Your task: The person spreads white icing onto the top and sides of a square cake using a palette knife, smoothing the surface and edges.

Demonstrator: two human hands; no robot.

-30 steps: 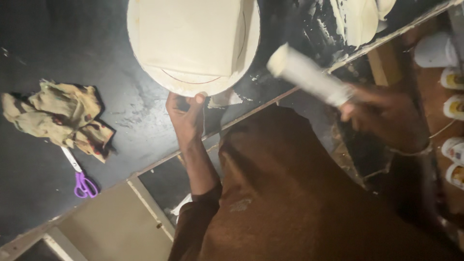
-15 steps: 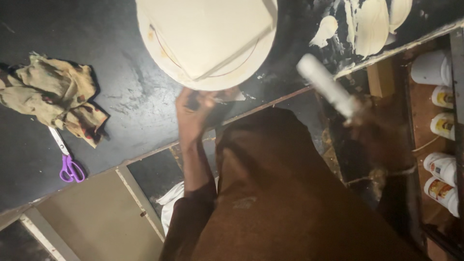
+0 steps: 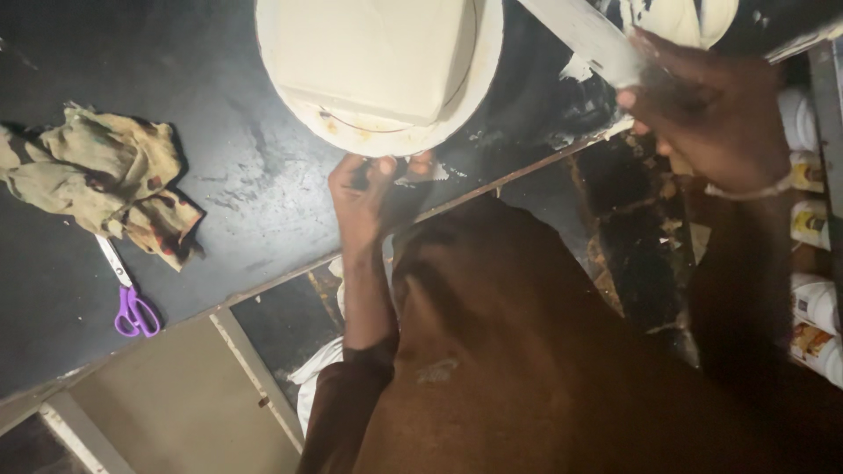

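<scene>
Worktop black (paint-smeared), dim room

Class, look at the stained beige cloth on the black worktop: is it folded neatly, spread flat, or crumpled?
Crumpled. The stained beige cloth lies bunched in uneven folds and creases beside the purple-handled scissors, with ragged edges sticking out.

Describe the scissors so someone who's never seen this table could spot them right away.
On the black table, look left to the crumpled stained rag. The scissors lie just below it, blades pointing up toward it. Their purple handles are the only bright colour there.
</scene>
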